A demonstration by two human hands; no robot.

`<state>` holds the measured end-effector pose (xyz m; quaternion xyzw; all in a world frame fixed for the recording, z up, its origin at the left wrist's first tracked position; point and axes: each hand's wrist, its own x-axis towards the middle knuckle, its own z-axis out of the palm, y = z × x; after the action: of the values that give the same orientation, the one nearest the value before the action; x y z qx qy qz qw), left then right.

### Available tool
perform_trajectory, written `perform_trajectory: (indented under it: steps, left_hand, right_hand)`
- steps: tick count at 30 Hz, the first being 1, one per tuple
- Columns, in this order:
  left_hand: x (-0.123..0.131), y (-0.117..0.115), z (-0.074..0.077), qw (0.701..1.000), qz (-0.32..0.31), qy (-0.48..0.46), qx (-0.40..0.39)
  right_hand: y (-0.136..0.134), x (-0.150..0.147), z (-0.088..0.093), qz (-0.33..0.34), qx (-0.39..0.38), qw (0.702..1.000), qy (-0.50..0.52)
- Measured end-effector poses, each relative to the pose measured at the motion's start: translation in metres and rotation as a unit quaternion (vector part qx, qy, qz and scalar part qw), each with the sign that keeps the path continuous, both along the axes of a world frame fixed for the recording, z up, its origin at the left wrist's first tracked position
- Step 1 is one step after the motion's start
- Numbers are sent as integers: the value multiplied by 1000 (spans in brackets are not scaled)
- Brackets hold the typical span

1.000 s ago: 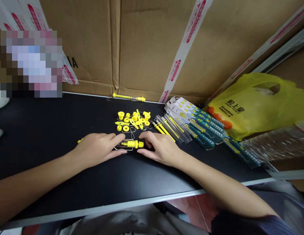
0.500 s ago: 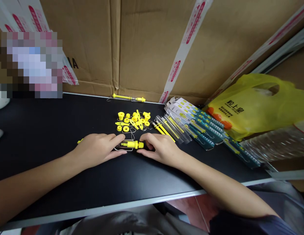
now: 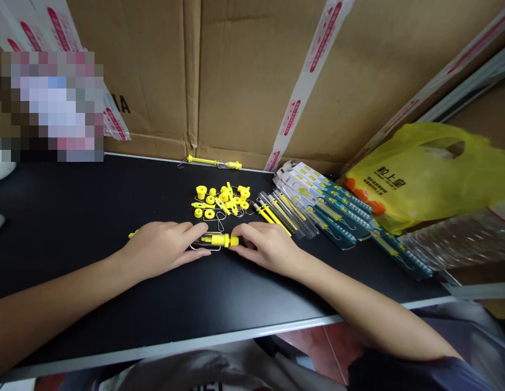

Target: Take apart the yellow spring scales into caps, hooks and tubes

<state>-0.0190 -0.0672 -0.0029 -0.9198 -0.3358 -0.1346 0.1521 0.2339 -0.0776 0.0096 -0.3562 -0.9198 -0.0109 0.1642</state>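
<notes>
A clear-tubed spring scale (image 3: 216,240) with yellow fittings and a bent wire lies level between my hands, low over the black table. My left hand (image 3: 161,247) wraps round its tube and hides most of it; a yellow tip shows beyond the wrist side. At the other end, the thumb and fingers of my right hand (image 3: 269,247) are closed on the yellow end cap (image 3: 234,241). Just past my hands is a pile of loose yellow caps, rings and slotted pieces (image 3: 222,200), with bent wire hooks (image 3: 220,220) among them.
Clear tubes with yellow rods (image 3: 283,212) lie right of the pile, beside printed boxes (image 3: 329,209). A yellow plastic bag (image 3: 431,174) stands at the far right. Another spring scale (image 3: 214,162) rests along the back edge, against a large cardboard box (image 3: 236,81).
My right thumb and fingers have drawn together onto the end cap, where they were spread around it before. My left hand and the spring scale have stayed in place.
</notes>
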Motion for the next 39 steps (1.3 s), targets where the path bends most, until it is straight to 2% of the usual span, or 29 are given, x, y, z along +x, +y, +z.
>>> perform_trajectory:
  steps: [10, 17, 26, 33, 39]
  left_hand:
    - [0, 0, -1, 1000, 2, -15, -9]
    - [0, 0, -1, 1000, 4, -11, -12]
    - [0, 0, -2, 1000, 9, -12, -6]
    - [0, 0, -1, 1000, 5, -3, 8]
    - [-1, 0, -1, 1000, 4, -1, 11]
  right_hand:
    - [0, 1, 1, 9, 4, 1000, 6]
    - [-1, -1, 4, -16, -43, 999, -8]
    - [0, -1, -2, -2, -34, 999, -28]
    - [0, -2, 1, -26, -72, 996, -39]
    - [2, -2, -2, -85, -81, 993, -33]
